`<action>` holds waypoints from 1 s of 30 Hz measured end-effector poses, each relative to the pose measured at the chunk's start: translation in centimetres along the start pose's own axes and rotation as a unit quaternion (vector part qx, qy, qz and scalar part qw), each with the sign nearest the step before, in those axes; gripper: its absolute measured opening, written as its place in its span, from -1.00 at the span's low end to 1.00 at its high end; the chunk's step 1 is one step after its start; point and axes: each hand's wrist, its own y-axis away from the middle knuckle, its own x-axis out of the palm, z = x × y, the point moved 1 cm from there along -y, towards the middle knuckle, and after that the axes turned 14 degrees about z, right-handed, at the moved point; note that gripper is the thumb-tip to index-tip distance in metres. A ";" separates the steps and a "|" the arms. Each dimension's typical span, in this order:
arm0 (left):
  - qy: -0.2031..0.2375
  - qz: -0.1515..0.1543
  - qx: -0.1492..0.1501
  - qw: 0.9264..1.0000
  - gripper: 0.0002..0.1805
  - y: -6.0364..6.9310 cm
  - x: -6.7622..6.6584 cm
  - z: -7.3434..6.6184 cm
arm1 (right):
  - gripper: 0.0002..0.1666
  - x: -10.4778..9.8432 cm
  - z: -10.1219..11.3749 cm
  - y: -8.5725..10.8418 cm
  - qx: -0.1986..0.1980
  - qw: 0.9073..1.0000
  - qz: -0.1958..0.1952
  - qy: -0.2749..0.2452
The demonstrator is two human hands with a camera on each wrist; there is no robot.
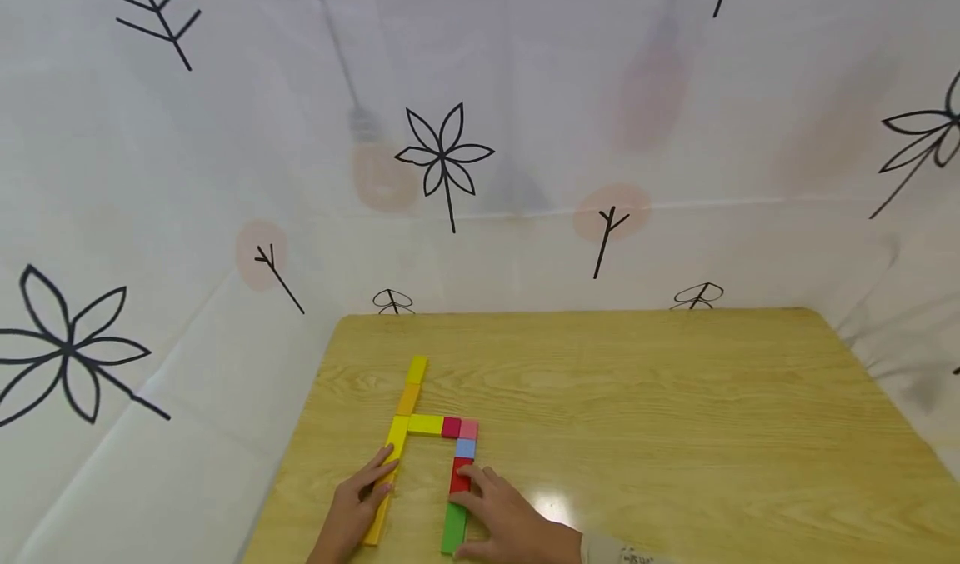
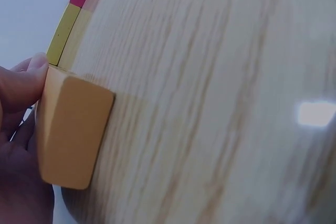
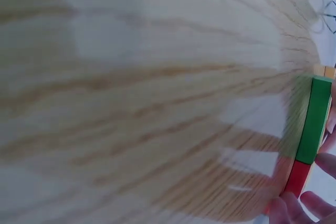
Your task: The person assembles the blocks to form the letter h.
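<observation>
Flat coloured blocks lie end to end on the table. A long yellow block (image 1: 397,432) and an orange block (image 1: 373,531) form part of the left row. My left hand (image 1: 352,497) rests its fingertips and thumb on this row. In the left wrist view, the orange block's end (image 2: 79,129) stands close beside the thumb. My right hand (image 1: 513,518) grips the green block (image 1: 453,526) at the near end of the right row, thumb by its near end. Other right fingers touch the red block (image 1: 460,474) adjoining it.
A short yellow block (image 1: 425,425), crimson block (image 1: 451,427) and pink block (image 1: 468,429) bridge the rows; a blue block (image 1: 465,447) sits below the pink one. Two more blocks extend the left row backward. White patterned cloth (image 1: 510,256) hangs around the wooden table (image 1: 675,414).
</observation>
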 end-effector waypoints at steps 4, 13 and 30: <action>0.008 0.000 -0.001 1.000 -0.63 0.1 0.1 0.1 | -0.28 0.3 -0.1 0.1 0.010 1.000 0.007 -0.004; -0.010 -0.019 0.033 0.999 -0.65 0.5 0.2 0.1 | -0.34 0.4 -0.3 0.1 0.009 1.000 0.021 -0.018; 0.022 -0.056 0.020 0.998 -0.63 0.3 -1.6 -0.5 | -0.47 -3.1 -2.1 2.8 0.038 0.993 -0.035 -0.104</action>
